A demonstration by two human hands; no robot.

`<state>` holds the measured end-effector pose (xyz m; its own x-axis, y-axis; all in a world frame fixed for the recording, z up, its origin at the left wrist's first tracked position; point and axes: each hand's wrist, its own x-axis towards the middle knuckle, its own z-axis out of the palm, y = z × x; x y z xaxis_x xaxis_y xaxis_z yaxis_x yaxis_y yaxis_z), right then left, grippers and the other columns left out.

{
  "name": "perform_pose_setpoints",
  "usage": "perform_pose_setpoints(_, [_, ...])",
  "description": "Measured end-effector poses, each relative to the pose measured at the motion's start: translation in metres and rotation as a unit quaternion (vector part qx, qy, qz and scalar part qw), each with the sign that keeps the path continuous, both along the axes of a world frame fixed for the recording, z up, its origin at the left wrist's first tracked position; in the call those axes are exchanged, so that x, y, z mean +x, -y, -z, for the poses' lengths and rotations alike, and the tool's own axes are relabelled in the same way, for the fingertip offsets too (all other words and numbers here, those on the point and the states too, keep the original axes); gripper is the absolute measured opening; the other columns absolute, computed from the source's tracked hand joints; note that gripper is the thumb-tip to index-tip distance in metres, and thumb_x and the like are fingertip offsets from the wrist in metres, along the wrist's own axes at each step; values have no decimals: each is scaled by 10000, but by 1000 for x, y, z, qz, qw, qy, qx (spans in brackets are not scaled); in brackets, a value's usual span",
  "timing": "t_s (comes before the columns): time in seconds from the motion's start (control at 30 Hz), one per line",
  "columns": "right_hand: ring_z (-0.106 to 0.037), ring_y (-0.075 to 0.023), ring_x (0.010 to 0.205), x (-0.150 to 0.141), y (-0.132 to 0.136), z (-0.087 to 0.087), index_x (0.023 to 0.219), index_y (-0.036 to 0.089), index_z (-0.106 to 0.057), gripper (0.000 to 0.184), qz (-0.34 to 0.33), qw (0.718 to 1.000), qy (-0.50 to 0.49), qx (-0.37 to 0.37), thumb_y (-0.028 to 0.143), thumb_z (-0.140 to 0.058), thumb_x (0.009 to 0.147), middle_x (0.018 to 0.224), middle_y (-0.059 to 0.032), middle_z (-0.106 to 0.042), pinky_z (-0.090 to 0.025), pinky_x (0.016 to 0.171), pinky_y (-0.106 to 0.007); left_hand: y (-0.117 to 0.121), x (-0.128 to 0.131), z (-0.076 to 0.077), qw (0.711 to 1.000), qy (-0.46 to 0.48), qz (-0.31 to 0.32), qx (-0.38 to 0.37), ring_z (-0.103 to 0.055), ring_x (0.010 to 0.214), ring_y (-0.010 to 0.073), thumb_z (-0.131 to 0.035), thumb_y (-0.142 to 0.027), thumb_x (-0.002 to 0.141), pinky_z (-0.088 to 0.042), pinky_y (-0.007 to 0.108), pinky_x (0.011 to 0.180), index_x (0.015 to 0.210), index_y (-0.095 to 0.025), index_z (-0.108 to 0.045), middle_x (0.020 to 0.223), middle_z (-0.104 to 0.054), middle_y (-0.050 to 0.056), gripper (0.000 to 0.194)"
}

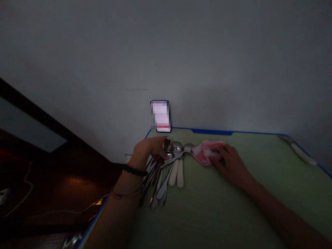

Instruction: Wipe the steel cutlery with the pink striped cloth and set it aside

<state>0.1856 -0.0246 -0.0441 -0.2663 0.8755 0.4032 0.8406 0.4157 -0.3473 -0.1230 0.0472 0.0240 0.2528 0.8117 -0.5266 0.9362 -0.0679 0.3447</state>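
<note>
My left hand (155,147), with beads at its wrist, reaches over a pile of metal cutlery and has its fingers closed around a spoon (167,143) near the bowl. Other spoons (177,150) lie beside it, bowls toward the wall; several handles (161,190) fan out toward me, partly behind my wrist. Two pieces have cream handles (180,174). In my right hand (229,160) is a pink and white cloth (204,152), bunched on the table to the right of the pile. One spoon bowl (188,146) touches or nearly touches the cloth.
A lit phone (163,117) leans against the wall at the table's back edge. The green table (207,207) has a blue rim. A pale-handled utensil (303,154) lies by the right edge. Left of the table, cables (67,212) run across the dark floor.
</note>
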Motion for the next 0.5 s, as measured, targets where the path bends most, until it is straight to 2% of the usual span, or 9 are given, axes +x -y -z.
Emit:
perform_pose_setpoints(0.1, [-470, -232, 962, 0, 0, 0, 1061, 227, -535, 319, 1, 1000, -6, 1, 414, -468, 811, 1060, -83, -522, -397, 830, -384, 1, 6, -3, 1000, -13, -13, -12, -633, 565, 188, -689, -316, 584, -483, 261, 494, 1172, -190, -417, 857, -671, 79, 660])
perform_pose_setpoints(0.3, [-466, -226, 961, -2, 0, -2, 1070, 236, -535, 307, -6, 1000, -15, 4, 377, -488, 802, 1053, -76, -531, -391, 847, -384, 11, 15, -22, 998, -42, -2, 51, -615, 769, 232, -677, -458, 571, -458, 251, 515, 1230, -194, -372, 1164, -551, 156, 773])
perform_pose_setpoints(0.43, [-462, -232, 968, -2, 0, 0, 1081, 232, -531, 312, 0, 1000, -22, 12, 369, -484, 805, 1051, -79, -531, -389, 844, -389, 16, 21, -28, 994, -60, 41, 82, -590, 790, 208, -643, -429, 611, -439, 241, 594, 1046, -177, -539, 1031, -622, 95, 514])
perform_pose_setpoints(0.5, [-458, -236, 975, -3, 0, 1, 1087, 233, -528, 314, -1, 1000, -24, 17, 365, -486, 805, 1059, -80, -529, -389, 842, -391, 17, 24, -32, 990, -70, 63, 103, -576, 834, 211, -646, -415, 608, -428, 247, 658, 992, -163, -575, 1007, -631, 88, 465])
